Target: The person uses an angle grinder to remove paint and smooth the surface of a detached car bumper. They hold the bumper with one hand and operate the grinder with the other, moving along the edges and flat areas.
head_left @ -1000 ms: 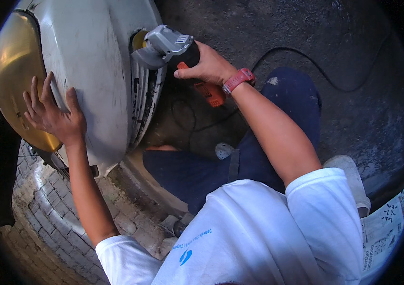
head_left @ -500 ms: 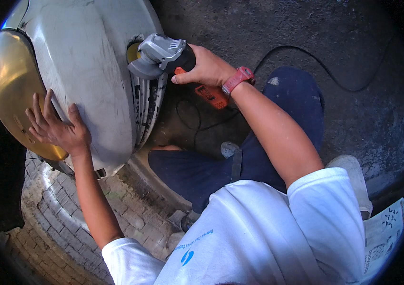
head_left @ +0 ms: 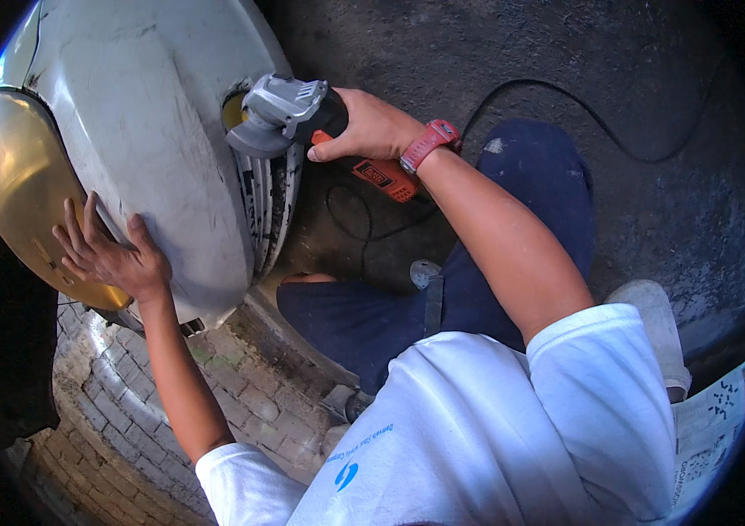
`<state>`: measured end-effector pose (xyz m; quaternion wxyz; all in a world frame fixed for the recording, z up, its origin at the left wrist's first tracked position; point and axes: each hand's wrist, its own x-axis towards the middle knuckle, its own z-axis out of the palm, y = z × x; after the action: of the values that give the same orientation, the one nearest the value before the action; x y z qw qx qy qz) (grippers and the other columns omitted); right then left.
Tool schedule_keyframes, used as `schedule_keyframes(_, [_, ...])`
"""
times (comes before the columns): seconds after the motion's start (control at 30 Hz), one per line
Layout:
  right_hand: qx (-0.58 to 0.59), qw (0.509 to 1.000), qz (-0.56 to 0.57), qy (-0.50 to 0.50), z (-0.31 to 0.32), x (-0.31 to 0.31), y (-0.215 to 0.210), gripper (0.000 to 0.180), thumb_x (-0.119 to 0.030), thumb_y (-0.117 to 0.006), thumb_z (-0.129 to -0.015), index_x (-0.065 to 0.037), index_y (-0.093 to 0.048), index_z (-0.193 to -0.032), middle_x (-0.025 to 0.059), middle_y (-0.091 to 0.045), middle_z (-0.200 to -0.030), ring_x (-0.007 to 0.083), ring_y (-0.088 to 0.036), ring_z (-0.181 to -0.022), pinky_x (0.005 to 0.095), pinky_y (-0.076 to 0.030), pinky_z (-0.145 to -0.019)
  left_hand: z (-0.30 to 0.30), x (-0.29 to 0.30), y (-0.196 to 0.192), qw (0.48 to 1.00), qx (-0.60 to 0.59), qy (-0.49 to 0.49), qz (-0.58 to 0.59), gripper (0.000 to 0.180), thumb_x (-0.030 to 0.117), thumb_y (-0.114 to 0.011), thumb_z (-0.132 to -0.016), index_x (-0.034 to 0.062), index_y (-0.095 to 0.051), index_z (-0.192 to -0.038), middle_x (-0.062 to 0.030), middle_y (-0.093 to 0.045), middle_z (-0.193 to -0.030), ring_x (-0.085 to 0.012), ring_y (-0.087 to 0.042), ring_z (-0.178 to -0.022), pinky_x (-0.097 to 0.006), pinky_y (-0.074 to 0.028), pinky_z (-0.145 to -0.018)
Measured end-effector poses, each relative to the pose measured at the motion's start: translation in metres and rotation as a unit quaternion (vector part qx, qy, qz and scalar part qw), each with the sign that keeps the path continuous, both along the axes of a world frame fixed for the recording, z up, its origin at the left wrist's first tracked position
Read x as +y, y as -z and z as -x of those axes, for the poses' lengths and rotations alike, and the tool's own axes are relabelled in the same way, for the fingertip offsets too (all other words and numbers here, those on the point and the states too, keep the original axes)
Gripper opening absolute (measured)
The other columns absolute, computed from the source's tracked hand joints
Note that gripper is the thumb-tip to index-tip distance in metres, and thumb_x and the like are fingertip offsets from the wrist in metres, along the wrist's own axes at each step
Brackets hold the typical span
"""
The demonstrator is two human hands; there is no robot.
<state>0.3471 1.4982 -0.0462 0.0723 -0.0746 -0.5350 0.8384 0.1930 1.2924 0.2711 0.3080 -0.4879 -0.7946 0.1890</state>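
Note:
My right hand [head_left: 363, 127] is wrapped round an angle grinder [head_left: 286, 107] with a silver head, a black and orange body and a grey disc guard. Its head sits at an opening in the side of a worn, whitish car bumper [head_left: 157, 131], and the yellowish disc shows only in part. How firmly the disc touches cannot be made out. My left hand [head_left: 122, 256] lies with fingers spread over the seam between the bumper and a gold-tinted headlight [head_left: 26, 175]. Its fingertips reach the lamp and its thumb rests on the bumper.
A black power cord [head_left: 565, 92] loops across the dark rough floor [head_left: 653, 202] on the right and behind the grinder. Brick paving [head_left: 241, 386] lies at the lower left. My bent legs [head_left: 530, 197] are close beside the bumper, and a printed sheet [head_left: 714, 430] lies at the lower right.
The bumper and headlight sit slightly lower and further left in the picture. The grinder and right hand appear a little further left. Both hands keep their holds.

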Motion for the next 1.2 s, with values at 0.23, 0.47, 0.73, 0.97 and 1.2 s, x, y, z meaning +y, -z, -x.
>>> schedule_keyframes(0.23, [-0.009,1.000,-0.007,-0.004,0.004,-0.001,0.004,0.076,-0.045,-0.096,-0.071,-0.001,-0.073,-0.128,0.0212,-0.078,-0.122,0.0355,-0.074,-0.113,0.0430,-0.055,-0.105,0.000,-0.001,-0.001,1.000,0.004,-0.012,0.007,0.068,0.072,-0.047,-0.108,0.0277,-0.052,-0.160,-0.0030,-0.040,-0.175,-0.0333,-0.015,-0.170,-0.066,0.001,-0.134])
schedule_keyframes(0.47, [-0.009,1.000,-0.006,0.003,0.004,0.001,0.002,0.074,-0.045,-0.095,-0.070,-0.002,-0.074,-0.126,0.0203,-0.079,-0.120,0.0346,-0.074,-0.111,0.0425,-0.055,-0.103,0.000,-0.001,-0.001,1.000,0.004,-0.011,0.011,0.069,0.072,-0.046,-0.108,0.0278,-0.051,-0.161,-0.0028,-0.040,-0.174,-0.0322,-0.014,-0.170,-0.065,0.002,-0.134])
schedule_keyframes(0.73, [-0.020,1.000,0.009,-0.009,0.001,0.003,-0.007,0.069,-0.042,-0.095,-0.072,-0.002,-0.074,-0.124,0.0177,-0.079,-0.117,0.0311,-0.074,-0.107,0.0407,-0.055,-0.102,0.000,-0.002,-0.001,1.000,0.009,-0.016,0.014,0.070,0.074,-0.045,-0.107,0.0288,-0.051,-0.160,-0.0015,-0.040,-0.174,-0.0304,-0.014,-0.170,-0.064,0.002,-0.135])
schedule_keyframes(0.97, [-0.019,0.999,-0.013,-0.028,0.000,0.008,-0.009,0.073,-0.041,-0.097,-0.075,-0.003,-0.072,-0.132,0.0122,-0.079,-0.120,0.0248,-0.072,-0.108,0.0385,-0.055,-0.103,0.001,-0.003,0.000,1.000,0.010,-0.017,0.011,0.071,0.076,-0.044,-0.107,0.0293,-0.052,-0.160,-0.0007,-0.039,-0.175,-0.0300,-0.014,-0.170,-0.064,0.003,-0.135])
schedule_keyframes(1.2, [-0.044,0.999,0.000,-0.031,-0.001,0.010,-0.011,0.070,-0.049,-0.096,-0.073,-0.003,-0.076,-0.121,0.0169,-0.080,-0.114,0.0303,-0.075,-0.103,0.0407,-0.056,-0.097,0.001,-0.002,-0.001,1.000,0.016,-0.009,0.014,0.071,0.075,-0.046,-0.107,0.0280,-0.053,-0.159,-0.0015,-0.041,-0.174,-0.0302,-0.014,-0.170,-0.064,0.001,-0.134])
